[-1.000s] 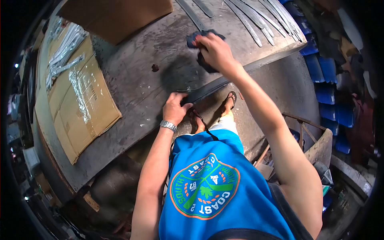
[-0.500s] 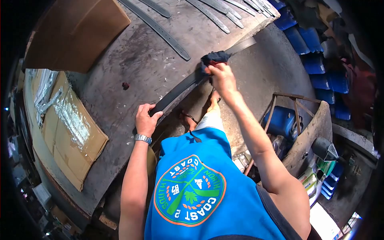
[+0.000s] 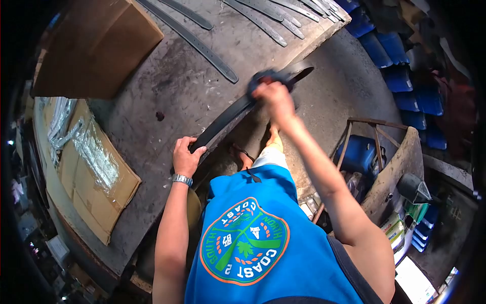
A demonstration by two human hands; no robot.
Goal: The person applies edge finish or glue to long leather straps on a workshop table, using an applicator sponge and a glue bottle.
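Note:
A black belt strap [image 3: 223,120] runs along the near edge of the worktable. My left hand [image 3: 186,156], with a metal watch on the wrist, is closed on the strap's near end, thumb on one side and fingers on the other. Farther along, my right hand [image 3: 276,101] is closed on a dark cloth with some red in it [image 3: 259,83], pressed against the strap. Motion blurs this hand and the cloth. Beyond the cloth, the strap's loose end [image 3: 302,70] curls out past the table edge.
Several dark belt straps [image 3: 210,55] lie at the table's far side. A cardboard box [image 3: 96,50] and a flat cardboard sheet with plastic wrap [image 3: 93,177] are at left. On the right stand a blue container [image 3: 359,154] within a frame and stacked blue containers [image 3: 397,81].
My right hand and the cloth have shifted slightly left and toward me along the strap. The strap's loose end now bends into a curl. My left hand keeps its grip at the near end.

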